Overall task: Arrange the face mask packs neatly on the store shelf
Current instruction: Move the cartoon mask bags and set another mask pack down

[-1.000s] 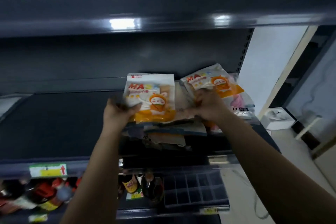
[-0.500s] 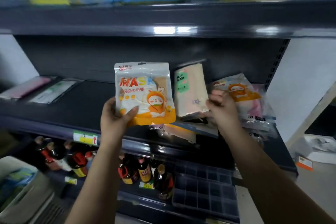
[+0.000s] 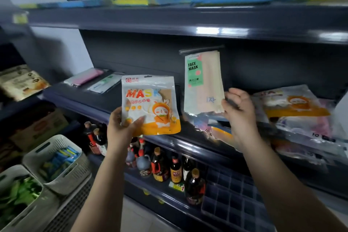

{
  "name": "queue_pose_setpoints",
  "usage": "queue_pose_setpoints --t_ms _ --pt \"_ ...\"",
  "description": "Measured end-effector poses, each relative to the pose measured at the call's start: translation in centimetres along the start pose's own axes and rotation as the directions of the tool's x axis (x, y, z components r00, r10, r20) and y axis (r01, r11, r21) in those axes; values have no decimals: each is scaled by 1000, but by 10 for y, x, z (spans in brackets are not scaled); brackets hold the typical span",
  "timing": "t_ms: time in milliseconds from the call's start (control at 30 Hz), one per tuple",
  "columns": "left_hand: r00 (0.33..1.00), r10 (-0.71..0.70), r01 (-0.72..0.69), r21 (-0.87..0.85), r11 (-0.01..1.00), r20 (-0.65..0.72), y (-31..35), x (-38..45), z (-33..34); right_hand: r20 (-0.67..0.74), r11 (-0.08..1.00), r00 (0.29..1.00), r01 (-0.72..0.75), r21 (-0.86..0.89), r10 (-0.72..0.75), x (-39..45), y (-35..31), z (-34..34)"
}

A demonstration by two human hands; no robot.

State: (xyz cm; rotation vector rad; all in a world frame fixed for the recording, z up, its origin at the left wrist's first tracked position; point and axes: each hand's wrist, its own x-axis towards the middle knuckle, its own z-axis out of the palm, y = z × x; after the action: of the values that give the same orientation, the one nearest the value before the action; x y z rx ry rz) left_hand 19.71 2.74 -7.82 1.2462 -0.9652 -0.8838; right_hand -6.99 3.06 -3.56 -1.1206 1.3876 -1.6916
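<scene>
In front of the dark shelf [image 3: 98,100], the left hand [image 3: 120,128] grips 1 orange MASK pack [image 3: 150,103] (held upright); the right hand [image 3: 239,111] pinches the green FACE MASK pack [image 3: 203,84] above the shelf.

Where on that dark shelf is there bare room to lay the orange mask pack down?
The shelf is bare in the middle, between the two flat packs at the left back and the upright beige pack. The right end is crowded: a loose pile of packs overlaps there, beside the right hand.
</scene>
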Motion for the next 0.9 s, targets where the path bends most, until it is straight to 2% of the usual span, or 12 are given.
queue_pose_setpoints --t_ms 200,333,633,900 --pt "999 -34 34 47 998 0 3 31 -38 59 993 996 -72 98 67 -13 10 74" --pt "997 -66 63 83 995 29 1 65 -62 50 990 995 -95 100 90 -19 17 119" --pt "981 -111 85 161 983 160 -20 154 -88 -52 989 989 -131 68 135 -19 37 203" --pt "954 -124 47 270 962 275 -30 207 -74 -134 971 970 -184 155 205 -6 49 228"
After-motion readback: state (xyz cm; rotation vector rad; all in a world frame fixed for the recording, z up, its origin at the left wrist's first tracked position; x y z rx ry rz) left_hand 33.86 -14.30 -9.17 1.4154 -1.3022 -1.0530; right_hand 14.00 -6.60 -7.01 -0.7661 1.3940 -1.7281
